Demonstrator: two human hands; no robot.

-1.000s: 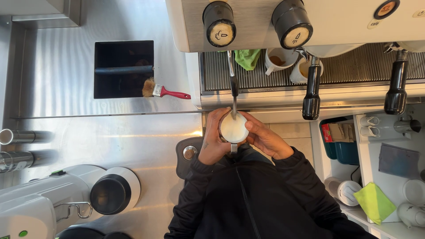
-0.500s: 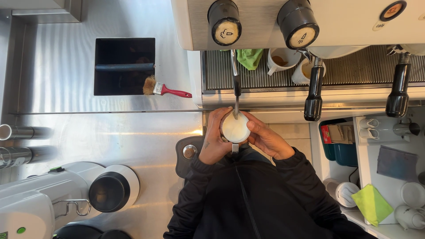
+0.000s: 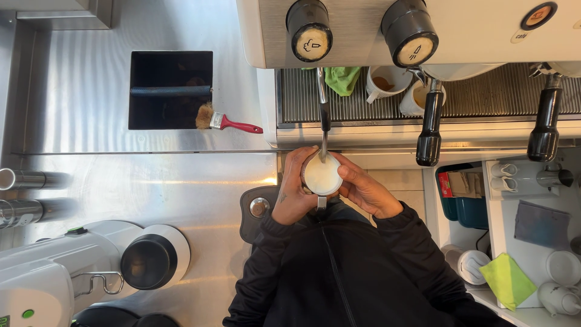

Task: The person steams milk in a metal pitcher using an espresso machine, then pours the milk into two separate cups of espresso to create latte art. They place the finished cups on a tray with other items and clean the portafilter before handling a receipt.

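Currently: steel milk jug (image 3: 321, 175), full of white foamed milk, held under steam wand (image 3: 324, 124) at the espresso machine's (image 3: 460, 36) front edge | red packet (image 3: 445, 184) in blue bin (image 3: 463, 203), right shelf; green cloth (image 3: 507, 280) below | left hand (image 3: 293, 194) and right hand (image 3: 362, 189) cupped around jug, both grips closed on it, fingers curled.

We note round icon labels on two black knobs (image 3: 309, 42) (image 3: 415, 51), a round orange-rimmed badge (image 3: 538, 15) on the machine's right, and a red-and-brown packet (image 3: 445, 184) in the teal bin (image 3: 463, 209) below.
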